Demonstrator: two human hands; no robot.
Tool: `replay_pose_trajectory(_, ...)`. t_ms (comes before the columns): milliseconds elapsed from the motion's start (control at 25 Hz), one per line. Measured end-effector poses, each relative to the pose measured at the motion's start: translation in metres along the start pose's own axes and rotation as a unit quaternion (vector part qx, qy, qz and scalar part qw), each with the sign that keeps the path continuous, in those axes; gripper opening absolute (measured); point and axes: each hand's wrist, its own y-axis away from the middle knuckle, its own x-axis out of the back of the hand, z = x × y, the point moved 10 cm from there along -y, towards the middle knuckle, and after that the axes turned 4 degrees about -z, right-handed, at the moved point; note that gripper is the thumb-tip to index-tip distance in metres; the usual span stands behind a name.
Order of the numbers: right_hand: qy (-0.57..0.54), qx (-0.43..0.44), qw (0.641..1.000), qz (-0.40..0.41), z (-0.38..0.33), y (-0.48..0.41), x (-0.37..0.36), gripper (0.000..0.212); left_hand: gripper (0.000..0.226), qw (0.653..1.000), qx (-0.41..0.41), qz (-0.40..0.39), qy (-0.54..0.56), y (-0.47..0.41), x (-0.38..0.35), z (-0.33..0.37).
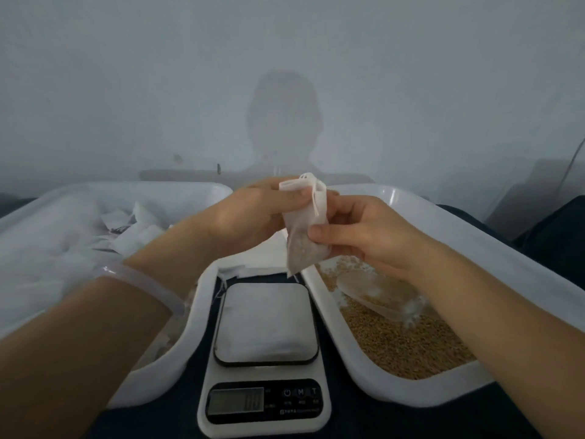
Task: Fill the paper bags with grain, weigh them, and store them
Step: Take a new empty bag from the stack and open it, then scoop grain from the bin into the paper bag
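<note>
The bag (305, 229) is hanging in mid-air above the far end of the scale (264, 359), between the two tubs, with pale grain showing through its lower half and a drawstring dangling from its gathered mouth; the left hand (253, 213) is pinching the neck between thumb and curled fingers, while the right hand (364, 232) is pinching the side edge with its thumb pressing on the front, the other fingers folding in behind; a clear bracelet (148, 280) is sitting on the left wrist; the left tub (164, 369) is holding a heap of empty bags (136, 229), and the right tub (411, 391) is holding loose grain (408, 346) with a translucent scoop (376, 289) lying in it; everything is resting on a dark blue surface (348, 419); behind, a plain grey wall (126, 90) is carrying the shadow (281, 122) of a head and shoulders, and a thin cable (569, 169) is running down at far right; on the scale, the display (235, 402) is showing nothing legible, the buttons (300, 392) are bearing a power symbol, an M and a T, and the small print beneath is coming out too blurred to read.
</note>
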Motion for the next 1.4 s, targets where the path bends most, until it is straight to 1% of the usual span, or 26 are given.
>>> replay_pose_trajectory(40,-0.007,-0.004,1.000,0.017,0.001,-0.006,-0.003,0.050,0.037,1.000,0.012,0.020,0.003,0.007,0.010,-0.005)
replay_pose_trajectory(120,-0.039,0.001,0.998,0.047,0.004,-0.015,-0.007,0.040,0.043,0.997,0.052,0.047,-0.015,0.021,0.024,-0.020)
replay_pose_trajectory(160,-0.055,0.003,0.997,0.060,0.006,-0.017,-0.007,0.036,0.041,0.995,0.071,0.050,-0.042,0.027,0.027,-0.029)
replay_pose_trajectory(280,-0.058,-0.001,0.995,0.076,0.019,-0.018,-0.008,0.038,0.019,0.983,0.103,0.071,-0.134,0.035,0.034,-0.045)
replay_pose_trajectory(400,-0.093,0.003,0.995,0.048,0.026,-0.016,-0.011,0.041,0.013,0.975,0.105,0.098,-0.170,0.037,0.040,-0.046)
replay_pose_trajectory(480,-0.079,0.012,0.996,0.029,0.026,-0.014,-0.014,0.049,0.015,0.975,0.098,0.098,-0.175,0.038,0.038,-0.044)
replay_pose_trajectory(600,-0.028,0.014,0.999,0.044,0.029,-0.013,-0.014,0.054,0.020,0.977,0.094,0.096,-0.166,0.041,0.035,-0.043)
replay_pose_trajectory(720,-0.050,0.020,0.997,0.057,0.028,-0.012,-0.010,0.057,0.041,0.979,0.086,0.127,-0.137,0.041,0.039,-0.040)
replay_pose_trajectory(800,-0.055,0.012,0.998,0.040,0.027,-0.012,-0.013,0.052,0.045,0.979,0.071,0.144,-0.128,0.041,0.038,-0.036)
replay_pose_trajectory(920,-0.010,-0.008,1.000,0.020,0.028,-0.011,-0.025,0.039,0.045,0.977,0.063,0.139,-0.151,0.038,0.030,-0.034)
replay_pose_trajectory(1040,0.030,0.010,0.998,0.062,0.024,-0.009,-0.020,0.020,0.053,0.978,0.073,0.115,-0.156,0.037,0.023,-0.039)
replay_pose_trajectory(1080,0.043,0.009,0.996,0.079,0.024,-0.009,-0.016,0.019,0.056,0.979,0.071,0.110,-0.156,0.037,0.022,-0.039)
replay_pose_trajectory(1160,0.054,-0.020,0.991,0.120,0.031,-0.008,0.000,0.024,0.056,0.977,0.066,0.117,-0.165,0.038,0.023,-0.039)
replay_pose_trajectory(1240,0.000,-0.073,0.987,0.143,0.042,-0.008,0.019,0.029,0.046,0.971,0.069,0.145,-0.177,0.040,0.032,-0.041)
replay_pose_trajectory(1280,-0.027,-0.090,0.984,0.151,0.044,-0.006,0.029,0.029,0.040,0.969,0.074,0.155,-0.179,0.041,0.036,-0.042)
replay_pose_trajectory(1320,-0.013,-0.105,0.981,0.165,0.044,-0.003,0.041,0.026,0.035,0.967,0.079,0.160,-0.182,0.041,0.040,-0.044)
replay_pose_trajectory(1360,0.058,-0.126,0.974,0.179,0.044,0.002,0.056,0.022,0.032,0.966,0.083,0.160,-0.186,0.042,0.042,-0.045)
replay_pose_trajectory(1400,0.161,-0.160,0.959,0.172,0.046,0.007,0.067,0.019,0.029,0.965,0.085,0.158,-0.189,0.041,0.043,-0.046)
